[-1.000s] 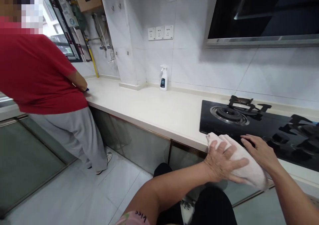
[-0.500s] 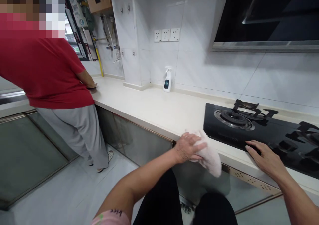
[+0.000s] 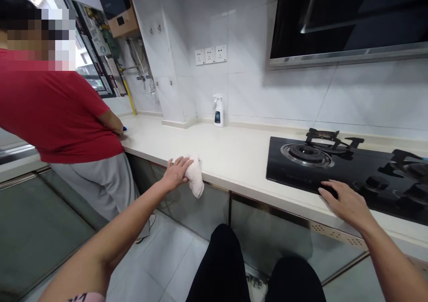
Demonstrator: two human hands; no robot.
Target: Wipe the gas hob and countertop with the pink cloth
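Counting one cloth (image 3: 195, 177), two hands (image 3: 176, 172)

Left hand (image 3: 176, 172): palm down, fingers spread and slightly curled, arm stretched far out to the left. Right hand (image 3: 341, 200): flat, palm down, fingers extended forward, forearm angled in from lower right.

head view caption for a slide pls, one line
Left hand presses a white cloth on the counter edge; right hand rests by the black stove.
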